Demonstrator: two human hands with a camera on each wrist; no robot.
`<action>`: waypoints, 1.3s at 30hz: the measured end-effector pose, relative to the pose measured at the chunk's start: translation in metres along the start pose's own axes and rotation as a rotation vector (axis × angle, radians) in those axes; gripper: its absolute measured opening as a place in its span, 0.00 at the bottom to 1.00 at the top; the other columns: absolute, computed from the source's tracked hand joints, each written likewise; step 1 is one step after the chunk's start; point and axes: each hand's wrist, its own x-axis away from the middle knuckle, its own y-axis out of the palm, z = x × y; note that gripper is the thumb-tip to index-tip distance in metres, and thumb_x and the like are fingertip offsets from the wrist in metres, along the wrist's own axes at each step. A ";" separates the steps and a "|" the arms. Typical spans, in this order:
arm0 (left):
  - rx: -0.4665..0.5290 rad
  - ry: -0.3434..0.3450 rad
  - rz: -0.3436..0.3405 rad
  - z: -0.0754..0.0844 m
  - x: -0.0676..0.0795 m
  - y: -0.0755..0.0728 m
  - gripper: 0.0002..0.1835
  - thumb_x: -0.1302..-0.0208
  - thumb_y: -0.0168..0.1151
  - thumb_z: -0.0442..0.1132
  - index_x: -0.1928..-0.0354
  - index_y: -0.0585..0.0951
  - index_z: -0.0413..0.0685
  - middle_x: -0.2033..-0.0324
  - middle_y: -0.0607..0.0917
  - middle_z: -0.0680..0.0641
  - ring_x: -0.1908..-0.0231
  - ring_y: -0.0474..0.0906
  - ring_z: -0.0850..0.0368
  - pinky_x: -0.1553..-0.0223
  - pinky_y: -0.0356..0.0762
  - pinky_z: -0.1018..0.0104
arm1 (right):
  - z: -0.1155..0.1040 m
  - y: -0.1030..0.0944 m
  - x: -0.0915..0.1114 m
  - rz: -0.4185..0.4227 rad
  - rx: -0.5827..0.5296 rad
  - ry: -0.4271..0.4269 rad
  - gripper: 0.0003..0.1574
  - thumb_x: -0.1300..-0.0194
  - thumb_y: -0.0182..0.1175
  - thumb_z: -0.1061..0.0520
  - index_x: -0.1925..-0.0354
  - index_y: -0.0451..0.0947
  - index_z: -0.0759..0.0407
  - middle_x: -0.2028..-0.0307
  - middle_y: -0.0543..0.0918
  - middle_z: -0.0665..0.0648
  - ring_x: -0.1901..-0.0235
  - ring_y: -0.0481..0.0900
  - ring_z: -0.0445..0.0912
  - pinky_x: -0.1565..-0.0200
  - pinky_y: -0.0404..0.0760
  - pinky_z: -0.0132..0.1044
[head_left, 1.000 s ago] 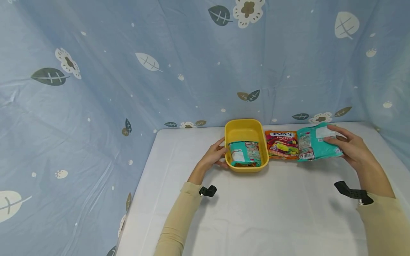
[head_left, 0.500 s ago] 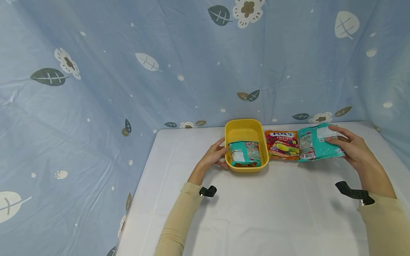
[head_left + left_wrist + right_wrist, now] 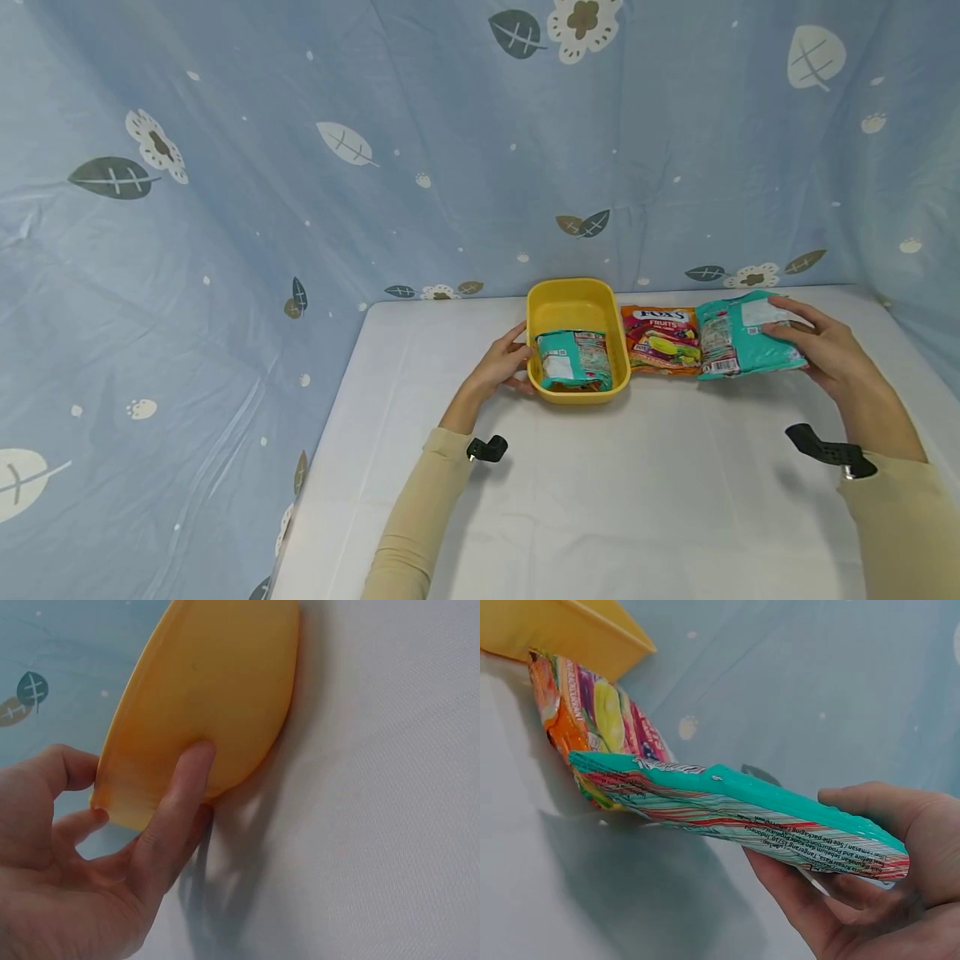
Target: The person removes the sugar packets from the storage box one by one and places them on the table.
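Observation:
A yellow plastic tub (image 3: 572, 310) stands on the white table with a teal packet (image 3: 576, 360) lying in its near half. The left hand (image 3: 498, 365) holds the tub's left side: in the left wrist view a digit presses the outer wall and other fingertips (image 3: 84, 771) are at the rim. To the tub's right lies an orange FOX'S fruit candy bag (image 3: 663, 340). Beside it, the right hand (image 3: 828, 350) grips a teal candy bag (image 3: 750, 337) by its right end. This bag is tilted, apart from the table at the held end, its left edge meeting the orange bag.
The white table (image 3: 645, 492) stretches in front of the tub and bags. A blue patterned curtain (image 3: 465, 150) rises behind the table and along its left side. Each wrist wears a black camera mount (image 3: 487, 448).
The right hand and its teal bag have shifted very slightly to the right. The left hand and the tub have stayed in place.

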 end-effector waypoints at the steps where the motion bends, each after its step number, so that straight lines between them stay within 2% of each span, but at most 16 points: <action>1: -0.001 -0.001 -0.001 0.000 0.000 0.000 0.35 0.28 0.52 0.41 0.23 0.53 0.68 0.39 0.74 0.38 0.47 0.82 0.43 0.59 0.87 0.41 | 0.000 -0.001 -0.001 -0.002 0.000 0.002 0.48 0.38 0.68 0.54 0.26 0.58 0.35 0.67 0.81 0.32 0.71 0.85 0.36 0.71 0.88 0.31; 9: 0.002 0.003 0.000 0.001 -0.001 0.000 0.36 0.28 0.52 0.41 0.23 0.53 0.67 0.40 0.75 0.39 0.48 0.83 0.45 0.62 0.88 0.42 | 0.002 -0.006 -0.004 -0.028 -0.004 0.022 0.48 0.36 0.66 0.54 0.25 0.55 0.35 0.68 0.83 0.34 0.72 0.85 0.37 0.73 0.88 0.31; 16: 0.002 0.008 0.008 0.001 -0.003 0.000 0.36 0.28 0.52 0.40 0.23 0.53 0.68 0.41 0.76 0.38 0.49 0.83 0.45 0.63 0.88 0.43 | 0.007 -0.010 -0.009 -0.003 0.017 0.061 0.50 0.38 0.67 0.51 0.24 0.53 0.35 0.70 0.81 0.33 0.72 0.84 0.36 0.72 0.87 0.30; 24: 0.013 0.002 0.001 0.001 -0.003 0.000 0.36 0.28 0.53 0.41 0.23 0.52 0.68 0.38 0.74 0.37 0.47 0.82 0.42 0.58 0.86 0.38 | 0.018 -0.016 -0.015 0.011 0.019 0.090 0.51 0.38 0.67 0.51 0.24 0.53 0.35 0.71 0.81 0.32 0.72 0.84 0.35 0.72 0.87 0.30; 25: 0.015 0.002 -0.003 0.000 -0.003 0.000 0.36 0.28 0.52 0.41 0.23 0.52 0.67 0.37 0.73 0.37 0.46 0.81 0.42 0.58 0.85 0.37 | 0.019 -0.017 -0.016 0.015 0.041 0.092 0.51 0.38 0.68 0.50 0.24 0.53 0.34 0.70 0.81 0.31 0.72 0.84 0.34 0.72 0.87 0.29; 27: 0.021 0.002 -0.009 0.000 -0.003 0.000 0.36 0.27 0.51 0.40 0.22 0.51 0.65 0.37 0.73 0.36 0.46 0.81 0.41 0.57 0.84 0.36 | 0.021 -0.017 -0.017 0.028 0.120 0.099 0.51 0.38 0.67 0.47 0.25 0.52 0.33 0.51 0.84 0.42 0.72 0.83 0.32 0.71 0.86 0.28; 28: 0.022 0.001 -0.011 0.000 -0.003 0.000 0.36 0.27 0.51 0.40 0.22 0.51 0.65 0.37 0.72 0.36 0.45 0.81 0.40 0.57 0.84 0.36 | 0.023 -0.017 -0.018 0.036 0.169 0.099 0.51 0.38 0.67 0.46 0.25 0.52 0.32 0.39 0.79 0.50 0.72 0.82 0.31 0.71 0.86 0.27; 30: 0.023 0.000 -0.012 -0.001 -0.004 0.000 0.36 0.27 0.51 0.40 0.22 0.51 0.65 0.36 0.72 0.36 0.45 0.81 0.40 0.57 0.84 0.36 | 0.025 -0.016 -0.019 0.053 0.279 0.093 0.51 0.37 0.65 0.41 0.24 0.50 0.30 0.24 0.54 0.63 0.71 0.80 0.29 0.70 0.85 0.27; 32: 0.023 -0.004 -0.009 -0.001 -0.003 0.000 0.36 0.27 0.51 0.40 0.22 0.51 0.65 0.36 0.72 0.36 0.45 0.81 0.40 0.57 0.84 0.36 | 0.028 -0.014 -0.020 0.073 0.385 0.084 0.51 0.38 0.63 0.37 0.24 0.48 0.30 0.24 0.30 0.69 0.71 0.76 0.27 0.70 0.84 0.27; 36: 0.026 -0.008 -0.011 0.001 -0.001 0.000 0.36 0.27 0.51 0.40 0.22 0.51 0.66 0.37 0.72 0.36 0.45 0.81 0.40 0.56 0.84 0.35 | 0.033 -0.014 -0.023 0.105 0.501 0.079 0.54 0.39 0.62 0.32 0.23 0.47 0.33 0.25 0.37 0.76 0.69 0.73 0.28 0.70 0.83 0.27; 39: 0.029 -0.013 -0.020 0.002 0.000 -0.001 0.36 0.27 0.51 0.39 0.22 0.51 0.64 0.37 0.72 0.35 0.44 0.80 0.38 0.55 0.83 0.34 | 0.037 -0.014 -0.023 0.118 0.550 0.090 0.56 0.40 0.61 0.30 0.23 0.46 0.36 0.25 0.40 0.77 0.57 0.73 0.42 0.71 0.79 0.26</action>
